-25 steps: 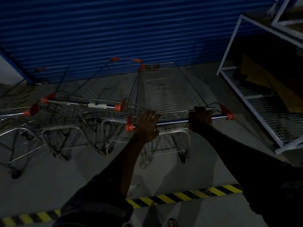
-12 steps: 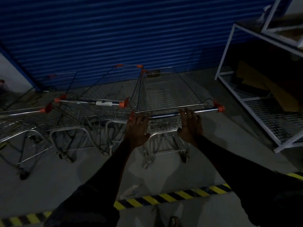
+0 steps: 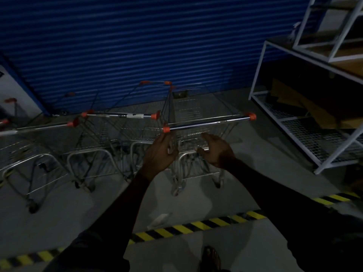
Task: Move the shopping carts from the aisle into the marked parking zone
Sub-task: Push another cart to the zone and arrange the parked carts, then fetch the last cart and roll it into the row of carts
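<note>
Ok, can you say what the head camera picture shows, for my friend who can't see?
A person's left hand and right hand hang open just below the handle of a shopping cart, holding nothing. The cart stands beside other carts before a blue shutter, past a yellow-and-black stripe on the dim floor.

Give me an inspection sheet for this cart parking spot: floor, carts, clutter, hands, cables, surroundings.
Surface: grey concrete floor, with a yellow-black striped line across it.
Job's things: nearest cart beyond the line; more carts on its left.
Clutter: pale scrap by the line.
Hands: left hand and right hand open below the handle, holding nothing.
Cables: nothing seen.
Surroundings: blue shutter behind; white wire rack on the right.
</note>
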{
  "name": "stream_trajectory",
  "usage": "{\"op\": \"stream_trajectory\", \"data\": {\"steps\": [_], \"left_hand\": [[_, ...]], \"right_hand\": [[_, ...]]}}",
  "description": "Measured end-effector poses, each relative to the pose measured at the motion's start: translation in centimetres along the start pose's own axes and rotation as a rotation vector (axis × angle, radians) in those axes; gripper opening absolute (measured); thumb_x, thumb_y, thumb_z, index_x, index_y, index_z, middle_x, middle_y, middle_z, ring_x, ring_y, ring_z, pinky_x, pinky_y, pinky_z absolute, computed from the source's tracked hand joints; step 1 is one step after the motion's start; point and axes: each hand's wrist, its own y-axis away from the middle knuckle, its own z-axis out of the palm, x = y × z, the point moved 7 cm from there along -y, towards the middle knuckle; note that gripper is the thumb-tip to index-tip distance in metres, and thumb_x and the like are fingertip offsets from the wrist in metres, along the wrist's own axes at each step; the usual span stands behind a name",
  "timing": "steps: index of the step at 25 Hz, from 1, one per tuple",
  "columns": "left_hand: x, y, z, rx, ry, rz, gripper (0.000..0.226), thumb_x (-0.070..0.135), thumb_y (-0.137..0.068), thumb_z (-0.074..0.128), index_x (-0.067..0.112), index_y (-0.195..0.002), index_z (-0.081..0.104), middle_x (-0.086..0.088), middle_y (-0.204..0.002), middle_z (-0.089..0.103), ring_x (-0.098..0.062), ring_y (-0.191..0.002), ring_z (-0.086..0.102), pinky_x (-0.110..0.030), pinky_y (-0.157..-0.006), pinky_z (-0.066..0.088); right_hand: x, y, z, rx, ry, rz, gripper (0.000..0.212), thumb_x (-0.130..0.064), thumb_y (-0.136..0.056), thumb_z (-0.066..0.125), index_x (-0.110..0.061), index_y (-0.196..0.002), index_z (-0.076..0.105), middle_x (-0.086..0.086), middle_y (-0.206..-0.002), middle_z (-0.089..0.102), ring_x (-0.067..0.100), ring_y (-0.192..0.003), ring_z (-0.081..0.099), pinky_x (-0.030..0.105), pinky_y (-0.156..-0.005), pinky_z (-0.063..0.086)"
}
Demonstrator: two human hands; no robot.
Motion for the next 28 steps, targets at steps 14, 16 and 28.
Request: {"op": "stream_trajectory", "data": {"steps": [14, 16, 28], "left_hand": [[5.2, 17.5, -7.1, 0.126, -0.062, -0.300, 0.066, 0.057, -0.094, 0.059, 0.039, -0.153, 0.036, 0.007, -0.153, 0.048, -0.020, -0.110, 0.067, -0.033, -0.081, 0.055], [6.5, 20.4, -7.4, 0.138, -0.125, -0.359, 0.069, 0.059, -0.098, 0.054, 0.035, -0.157, 0.029, 0.003, -0.156, 0.045, -0.020, -0.110, 0.066, -0.030, -0.073, 0.051], [12.2, 44.8, -18.2, 0.416, -0.304, -0.614, 0.043, 0.057, -0.099, 0.055, 0.030, -0.132, 0.049, 0.011, -0.140, 0.050, -0.018, -0.088, 0.066, -0.036, -0.057, 0.052]], "right_hand": [[-9.7, 11.6, -1.1, -0.141, -0.211, -0.273, 0.066, -0.062, -0.096, 0.055, -0.035, -0.154, 0.038, -0.003, -0.140, 0.061, 0.023, -0.110, 0.067, 0.038, -0.090, 0.054], [-10.5, 13.4, -1.2, -0.186, -0.234, -0.325, 0.062, -0.058, -0.098, 0.056, -0.030, -0.152, 0.043, -0.002, -0.139, 0.062, 0.023, -0.110, 0.067, 0.036, -0.088, 0.054], [-25.5, 28.8, 3.0, -0.424, -0.305, -0.745, 0.057, -0.063, -0.101, 0.046, -0.038, -0.151, 0.036, -0.013, -0.137, 0.056, 0.012, -0.113, 0.060, 0.037, -0.086, 0.054]]}}
